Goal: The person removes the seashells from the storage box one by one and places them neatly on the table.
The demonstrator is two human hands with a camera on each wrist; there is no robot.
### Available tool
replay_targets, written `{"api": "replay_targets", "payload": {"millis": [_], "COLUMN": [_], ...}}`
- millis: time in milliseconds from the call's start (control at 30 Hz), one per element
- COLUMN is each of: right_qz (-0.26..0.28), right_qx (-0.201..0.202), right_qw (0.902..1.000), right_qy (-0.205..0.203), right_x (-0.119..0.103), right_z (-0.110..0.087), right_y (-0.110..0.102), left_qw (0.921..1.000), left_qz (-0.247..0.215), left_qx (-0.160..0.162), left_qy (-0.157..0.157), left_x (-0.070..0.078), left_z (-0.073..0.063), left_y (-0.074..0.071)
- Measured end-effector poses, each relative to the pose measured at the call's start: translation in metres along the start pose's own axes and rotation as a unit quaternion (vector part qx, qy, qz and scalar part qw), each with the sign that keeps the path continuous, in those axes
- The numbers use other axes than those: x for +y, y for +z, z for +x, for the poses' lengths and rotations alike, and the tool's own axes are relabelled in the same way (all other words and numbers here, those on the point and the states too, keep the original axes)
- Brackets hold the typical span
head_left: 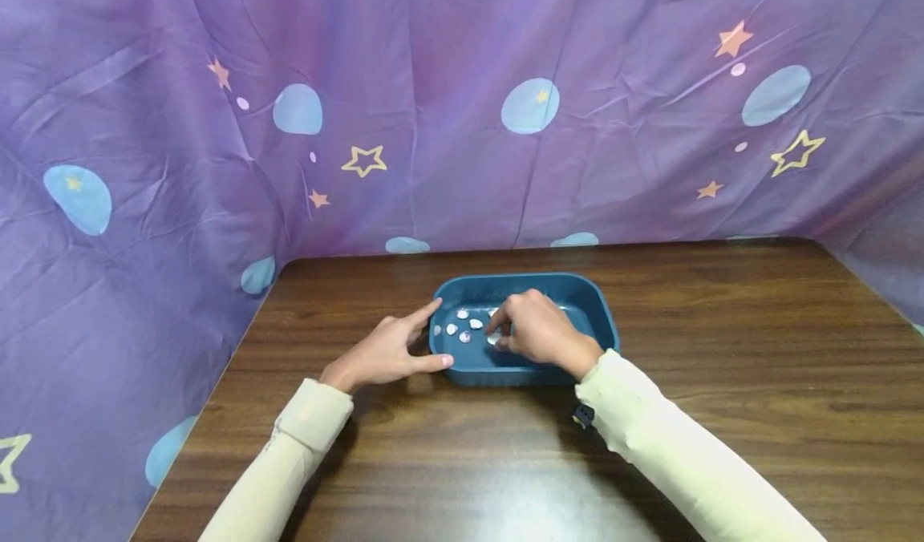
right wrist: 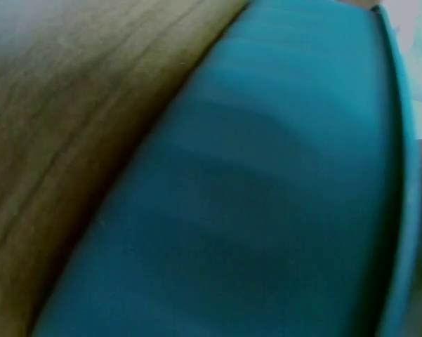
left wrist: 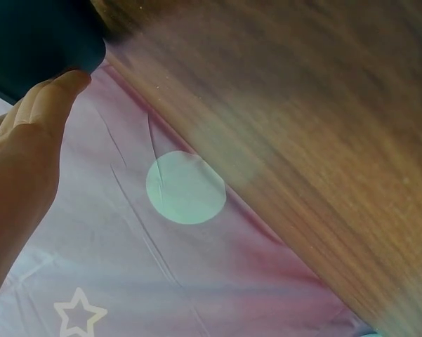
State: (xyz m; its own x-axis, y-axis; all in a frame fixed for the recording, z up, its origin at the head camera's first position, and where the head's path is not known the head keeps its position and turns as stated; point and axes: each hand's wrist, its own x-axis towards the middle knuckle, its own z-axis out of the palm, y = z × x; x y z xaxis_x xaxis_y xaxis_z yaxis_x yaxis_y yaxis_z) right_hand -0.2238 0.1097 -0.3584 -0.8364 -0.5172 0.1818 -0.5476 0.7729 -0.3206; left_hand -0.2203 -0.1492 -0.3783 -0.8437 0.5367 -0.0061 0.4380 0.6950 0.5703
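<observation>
Small white rounded pieces (head_left: 476,324), like pebbles or shells, lie in a blue plastic tub (head_left: 476,378); their exact kind is too small to tell. My left hand (head_left: 386,349) rests at the tub's left end, thumb on the front rim and straight fingers along the side. In the left wrist view, those fingers (left wrist: 45,105) touch the dark tub wall. My right hand (head_left: 537,327) reaches down into the tub with bent fingers and pinches a small white piece (head_left: 494,338) near its floor. The right wrist view shows mainly the tub's outer wall (right wrist: 239,168), with the fingertips hidden.
The tub stands on a brown wood-grain table (head_left: 433,454), near its back edge. A purple curtain (head_left: 462,181) with stars and blue ovals hangs behind the table and on both sides. A small dark device (head_left: 583,415) shows under the right sleeve.
</observation>
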Motion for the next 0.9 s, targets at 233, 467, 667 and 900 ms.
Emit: {"api": "replay_targets", "payload": {"millis": [233, 467, 667, 900], "right_qz": [0.003, 0.006, 0.016, 0.036], "right_qx": [0.003, 0.002, -0.004, -0.005], "right_qw": [1.0, 0.9998, 0.9997, 0.9986], "right_qy": [-0.007, -0.017, -0.019, -0.039], "right_x": [-0.004, -0.01, -0.016, -0.024], "right_z": [-0.009, -0.017, -0.024, -0.031], "right_y": [-0.012, -0.021, -0.024, -0.023], "left_qw": [1.0, 1.0, 0.9999, 0.9999], "left_qz": [-0.001, 0.002, 0.009, 0.004], "left_qx": [-0.004, -0.005, -0.008, -0.011], "left_qy": [0.002, 0.0, -0.003, -0.006], "left_x": [0.001, 0.002, 0.003, 0.001], "left_z": [0.0, 0.002, 0.003, 0.001], "left_y": [-0.002, -0.004, -0.005, -0.003]}}
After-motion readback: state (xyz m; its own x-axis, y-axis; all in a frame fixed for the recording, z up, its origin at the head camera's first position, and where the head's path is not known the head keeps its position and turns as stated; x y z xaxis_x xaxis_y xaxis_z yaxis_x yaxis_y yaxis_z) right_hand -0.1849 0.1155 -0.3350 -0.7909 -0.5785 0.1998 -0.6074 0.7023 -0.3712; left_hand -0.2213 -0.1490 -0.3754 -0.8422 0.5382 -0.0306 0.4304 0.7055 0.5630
